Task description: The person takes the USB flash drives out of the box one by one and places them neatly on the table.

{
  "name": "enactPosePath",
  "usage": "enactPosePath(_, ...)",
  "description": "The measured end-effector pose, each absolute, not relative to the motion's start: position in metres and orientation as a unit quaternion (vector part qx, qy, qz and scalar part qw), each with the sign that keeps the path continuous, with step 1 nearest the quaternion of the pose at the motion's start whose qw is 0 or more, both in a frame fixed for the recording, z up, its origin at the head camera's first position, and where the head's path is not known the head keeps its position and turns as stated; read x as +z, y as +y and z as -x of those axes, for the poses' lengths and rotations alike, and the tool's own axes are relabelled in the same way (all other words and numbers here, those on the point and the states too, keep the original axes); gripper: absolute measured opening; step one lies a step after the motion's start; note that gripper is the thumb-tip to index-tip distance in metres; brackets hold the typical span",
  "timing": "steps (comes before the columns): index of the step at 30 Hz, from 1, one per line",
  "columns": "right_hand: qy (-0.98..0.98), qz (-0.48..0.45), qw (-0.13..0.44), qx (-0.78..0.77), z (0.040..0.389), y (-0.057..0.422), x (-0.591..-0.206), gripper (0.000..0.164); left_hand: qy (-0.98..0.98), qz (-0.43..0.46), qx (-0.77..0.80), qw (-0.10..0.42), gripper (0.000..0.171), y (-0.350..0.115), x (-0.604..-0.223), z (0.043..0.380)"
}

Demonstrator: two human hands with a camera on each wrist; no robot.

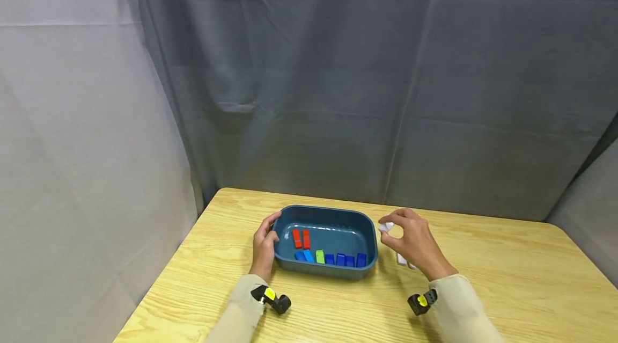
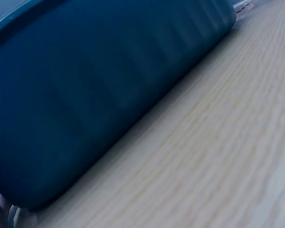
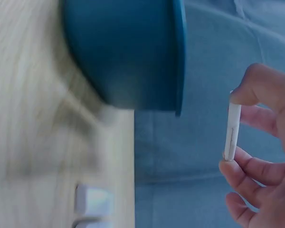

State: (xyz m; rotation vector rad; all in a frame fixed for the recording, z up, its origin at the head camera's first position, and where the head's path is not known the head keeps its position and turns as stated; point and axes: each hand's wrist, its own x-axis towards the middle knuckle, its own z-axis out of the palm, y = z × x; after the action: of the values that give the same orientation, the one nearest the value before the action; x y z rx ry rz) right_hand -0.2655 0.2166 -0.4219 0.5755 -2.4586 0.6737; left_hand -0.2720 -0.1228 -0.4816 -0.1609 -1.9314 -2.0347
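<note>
A dark teal plastic basin (image 1: 326, 273) stands on the wooden table with small rectangular pieces inside. Two red pieces (image 1: 306, 239) lie toward its left, while a light green piece (image 1: 320, 256) and several blue pieces (image 1: 340, 260) line the near wall. My left hand (image 1: 264, 250) holds the basin's left end, fingers and thumb against its rim and wall. Above the table, just off the basin's right end, my right hand (image 1: 413, 241) pinches a small white piece (image 3: 232, 132) between thumb and fingertips.
More white pieces (image 3: 93, 200) lie on the table below my right hand, partly hidden by it in the head view. The wooden table (image 1: 502, 278) ends at a grey curtain (image 1: 309, 90) behind, with a pale curtain (image 1: 87, 144) along the left.
</note>
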Motion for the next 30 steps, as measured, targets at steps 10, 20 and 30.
enactPosePath(10,-0.92,-0.235,0.226,0.217,0.262,0.234,-0.44,0.021,-0.679,0.052,-0.713,0.167,0.059,-0.127,-0.484,0.27)
enactPosePath(20,-0.935,-0.227,0.156,0.224,0.267,0.24,-0.457,0.05,-0.672,0.05,-0.721,0.163,0.058,-0.127,-0.482,0.27)
enactPosePath(30,-0.94,-0.224,0.139,0.217,0.272,0.238,-0.463,0.051,-0.681,0.053,-0.713,0.156,0.058,-0.13,-0.484,0.273)
